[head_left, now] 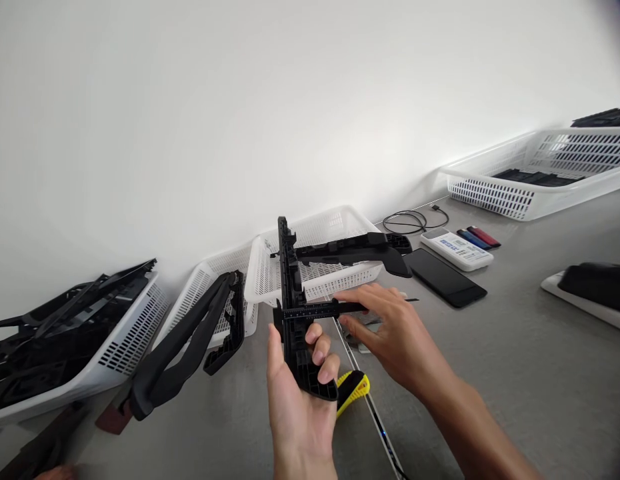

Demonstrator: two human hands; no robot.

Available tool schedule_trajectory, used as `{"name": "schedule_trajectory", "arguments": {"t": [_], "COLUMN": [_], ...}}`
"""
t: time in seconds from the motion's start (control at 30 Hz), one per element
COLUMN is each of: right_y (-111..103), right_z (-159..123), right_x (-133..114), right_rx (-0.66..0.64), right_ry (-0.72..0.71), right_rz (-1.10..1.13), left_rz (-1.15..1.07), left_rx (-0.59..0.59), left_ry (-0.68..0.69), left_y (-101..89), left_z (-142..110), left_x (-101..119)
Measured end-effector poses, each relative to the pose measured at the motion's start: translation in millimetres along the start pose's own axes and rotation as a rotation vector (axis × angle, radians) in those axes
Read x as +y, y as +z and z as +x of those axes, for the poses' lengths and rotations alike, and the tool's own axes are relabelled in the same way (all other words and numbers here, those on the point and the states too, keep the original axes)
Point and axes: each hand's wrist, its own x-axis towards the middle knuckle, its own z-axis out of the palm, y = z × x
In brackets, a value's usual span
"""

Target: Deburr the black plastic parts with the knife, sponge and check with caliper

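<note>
My left hand (297, 393) grips the lower end of a long black plastic part (291, 293) and holds it upright above the grey table (530, 373). My right hand (390, 333) pinches a black caliper (323, 310), whose jaws sit across the part at mid height. A yellow and black tool (354, 389) lies on the table just under my hands.
White baskets stand along the wall: one at the left (115, 353) full of black parts, two in the middle (320, 270), one at the far right (535, 177). A curved black part (185, 347) leans out of a basket. A phone (445, 277), a cable (415, 220) and small devices (457, 250) lie beyond my hands.
</note>
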Motion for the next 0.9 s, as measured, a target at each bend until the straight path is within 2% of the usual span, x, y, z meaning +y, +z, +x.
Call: {"name": "schedule_trajectory", "arguments": {"t": [0.13, 0.47, 0.57, 0.67, 0.77, 0.83, 0.9], "right_y": [5, 9, 8, 7, 4, 0, -4], "right_z": [-1, -1, -1, -1, -1, -1, -1], "right_x": [3, 4, 3, -2, -6, -6, -4], "right_rx": [-0.030, -0.062, -0.033, 0.091, 0.340, 0.507, 0.618], "right_ry": [0.002, 0.065, 0.058, 0.000, -0.025, 0.009, 0.054], "right_rz": [0.004, 0.032, 0.038, 0.038, -0.005, -0.045, -0.076], "left_rz": [-0.066, -0.086, -0.034, 0.074, 0.179, 0.247, 0.318], "left_rx": [0.069, 0.072, 0.031, -0.092, -0.237, -0.353, -0.486], "left_ry": [-0.038, -0.065, -0.039, 0.041, 0.121, 0.117, 0.086], "left_y": [0.4, -3.9, -5.6, -6.8, -10.4, -15.9, -23.6], "left_z": [1, -2, 0, 1, 0, -2, -3], "left_x": [1, 2, 0, -3, -4, -3, 1]}}
